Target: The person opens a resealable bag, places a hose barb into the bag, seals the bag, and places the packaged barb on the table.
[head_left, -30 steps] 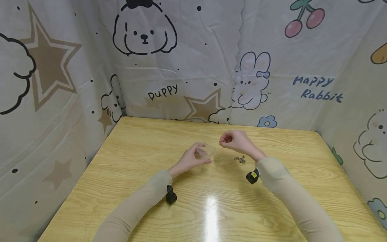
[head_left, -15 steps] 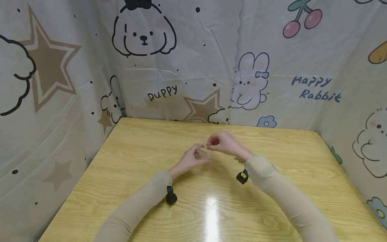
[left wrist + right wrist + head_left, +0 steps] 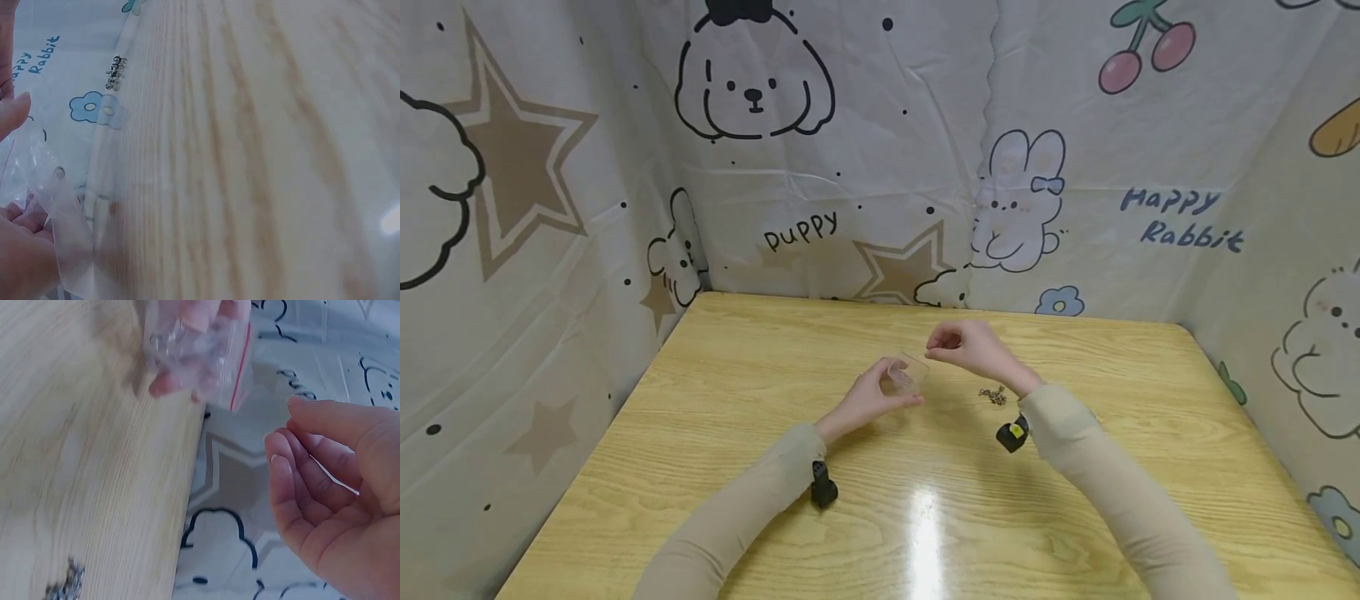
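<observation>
My left hand (image 3: 867, 395) holds up a clear plastic zip bag (image 3: 915, 371), its mouth spread between the thumb and fingers. The bag has a red strip (image 3: 240, 370) along one edge in the right wrist view. Inside it shows a small ring-shaped metal piece (image 3: 59, 172). Just right of the bag is my right hand (image 3: 973, 346). Its fingers are loosely curled, with thumb and fingertips near each other and nothing visible between them. Below the right hand, a small pile of dark metal pieces (image 3: 993, 395), some ring-shaped, lies on the table.
The wood-grain table (image 3: 760, 350) reaches back to a printed cloth (image 3: 850, 167) that hangs behind it and on both sides. Black wrist cameras hang under the left sleeve (image 3: 760, 475) and the right sleeve (image 3: 1112, 467). A bright reflection crosses the near tabletop.
My right hand went left to the bag's mouth, then drew back a little to the right, uncovering the pile. The left hand and bag stay nearly still.
</observation>
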Demonstrator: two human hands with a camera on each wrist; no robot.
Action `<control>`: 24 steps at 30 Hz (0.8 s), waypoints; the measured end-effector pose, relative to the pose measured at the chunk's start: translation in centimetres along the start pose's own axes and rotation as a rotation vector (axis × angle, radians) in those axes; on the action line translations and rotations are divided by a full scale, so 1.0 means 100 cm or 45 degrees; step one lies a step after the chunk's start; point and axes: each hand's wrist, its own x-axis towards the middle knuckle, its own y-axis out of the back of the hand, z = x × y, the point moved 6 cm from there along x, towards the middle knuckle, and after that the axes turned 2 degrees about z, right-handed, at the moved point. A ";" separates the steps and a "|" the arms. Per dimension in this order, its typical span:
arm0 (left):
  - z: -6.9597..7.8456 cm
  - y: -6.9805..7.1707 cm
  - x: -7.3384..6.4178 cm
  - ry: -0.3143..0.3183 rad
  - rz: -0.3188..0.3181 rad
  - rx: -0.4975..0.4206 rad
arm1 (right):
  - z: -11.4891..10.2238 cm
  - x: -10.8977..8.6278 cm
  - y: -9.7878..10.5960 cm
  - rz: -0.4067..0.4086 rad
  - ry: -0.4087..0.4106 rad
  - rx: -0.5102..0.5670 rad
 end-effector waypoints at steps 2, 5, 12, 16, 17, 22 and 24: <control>-0.001 0.000 0.000 0.011 0.000 0.002 | 0.007 -0.004 0.006 0.017 -0.025 -0.010; -0.001 0.000 0.001 0.010 -0.004 0.001 | 0.018 -0.011 0.015 0.043 -0.060 -0.027; -0.001 -0.001 0.001 -0.024 -0.012 -0.002 | 0.048 -0.030 0.025 0.043 -0.134 -0.069; 0.000 -0.001 0.001 -0.036 -0.016 -0.001 | 0.072 -0.040 0.025 0.029 -0.186 -0.109; 0.000 -0.001 0.000 -0.036 -0.018 -0.001 | 0.078 -0.042 0.025 0.023 -0.196 -0.117; 0.001 -0.001 0.000 -0.025 -0.020 0.010 | 0.102 -0.050 0.024 -0.020 -0.229 -0.140; 0.001 -0.001 0.000 -0.025 -0.025 0.012 | 0.107 -0.052 0.023 -0.036 -0.225 -0.147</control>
